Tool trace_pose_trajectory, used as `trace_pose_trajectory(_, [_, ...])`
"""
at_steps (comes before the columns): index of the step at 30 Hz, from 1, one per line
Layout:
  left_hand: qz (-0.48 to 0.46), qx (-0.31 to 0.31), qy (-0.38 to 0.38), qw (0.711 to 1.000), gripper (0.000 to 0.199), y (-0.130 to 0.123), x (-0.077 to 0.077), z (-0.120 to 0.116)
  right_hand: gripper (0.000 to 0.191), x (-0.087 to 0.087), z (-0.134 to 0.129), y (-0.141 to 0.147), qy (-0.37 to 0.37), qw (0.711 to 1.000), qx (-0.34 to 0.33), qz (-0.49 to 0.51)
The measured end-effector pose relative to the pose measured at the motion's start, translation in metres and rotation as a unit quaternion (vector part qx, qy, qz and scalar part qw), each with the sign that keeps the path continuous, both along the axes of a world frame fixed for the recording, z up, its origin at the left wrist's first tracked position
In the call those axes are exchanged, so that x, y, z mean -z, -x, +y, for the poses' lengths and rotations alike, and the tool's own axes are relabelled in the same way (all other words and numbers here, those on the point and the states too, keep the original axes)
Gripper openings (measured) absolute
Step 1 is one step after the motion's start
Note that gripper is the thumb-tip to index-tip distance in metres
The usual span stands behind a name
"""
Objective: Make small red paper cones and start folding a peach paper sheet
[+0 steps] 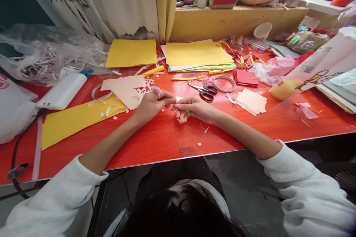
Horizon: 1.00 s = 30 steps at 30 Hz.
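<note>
At the middle of the glossy red tabletop [164,142], bare forearms converge. The left hand [152,104] pinches a small red piece [175,102] in its fingertips; the right hand [196,108], thumb and forefinger nearly closed, meets it there. Noted nearby: black-handled scissors [204,89], flat beige paper squares [251,102], smooth yellow sheets [197,53]. Behind hangs a pale curtain [122,0].

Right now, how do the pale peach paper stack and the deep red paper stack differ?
The pale peach paper stack is light, with its sheets fanned out; the deep red paper stack is darker and more tightly piled. The peach stack lies nearer the table's front edge, the red one farther back. Both lie on the glossy red table.
</note>
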<state>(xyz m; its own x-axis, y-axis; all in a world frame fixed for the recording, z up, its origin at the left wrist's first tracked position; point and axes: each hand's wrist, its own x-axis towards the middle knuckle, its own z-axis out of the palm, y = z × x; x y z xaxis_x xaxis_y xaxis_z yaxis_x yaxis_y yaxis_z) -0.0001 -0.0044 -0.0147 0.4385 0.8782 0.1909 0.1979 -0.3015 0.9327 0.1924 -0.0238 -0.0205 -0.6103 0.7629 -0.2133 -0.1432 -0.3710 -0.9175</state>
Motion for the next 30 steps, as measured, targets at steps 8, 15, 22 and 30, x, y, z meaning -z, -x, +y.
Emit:
trace_pose_trajectory(8, [0.143, -0.055, -0.041, 0.987, 0.035, 0.0017, -0.0058, 0.0005, 0.025, 0.0023, -0.0036, 0.0067, -0.075, 0.995, 0.027, -0.060])
trace_pose_trajectory(15, [0.099, -0.063, 0.001, 0.993, 0.043, 0.0028, -0.0001, 0.0043, 0.025, 0.0010, -0.0041, 0.0084, -0.086, 0.993, 0.029, -0.073])
trace_pose_trajectory(22, [0.147, -0.104, -0.066, 0.981, 0.051, 0.0031, -0.0088, 0.0036, 0.029, 0.0046, -0.0018, 0.0045, -0.072, 0.996, 0.024, -0.053])
trace_pose_trajectory(30, [0.064, -0.072, 0.090, 0.991, 0.042, 0.0010, -0.0031, 0.0074, 0.025, 0.0040, -0.0002, 0.0031, -0.041, 0.998, 0.027, -0.035])
